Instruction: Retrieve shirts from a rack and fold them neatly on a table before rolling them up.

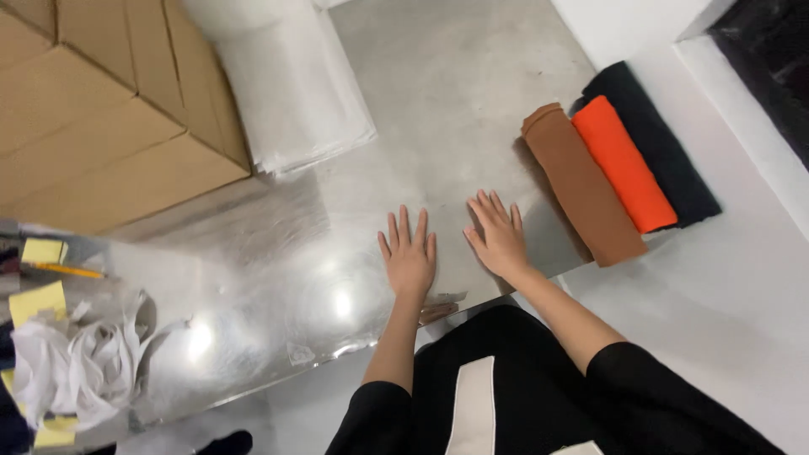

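My left hand point(408, 257) lies flat, palm down, on the shiny metal table point(438, 101), fingers spread and holding nothing. My right hand point(499, 236) rests flat beside it, a little to the right, also holding nothing. Just right of my right hand lie three rolled cloths side by side at the table's right edge: a brown roll point(581, 185) nearest my hand, an orange roll point(625, 164) in the middle, and a black roll point(657, 143) farthest out.
Cardboard boxes point(93, 109) stand at the far left. A stack of white plastic sheets point(291, 84) lies next to them. At the near left are crumpled white strips point(80, 362), yellow sticky notes point(38, 301) and a pencil point(67, 270). White floor lies to the right.
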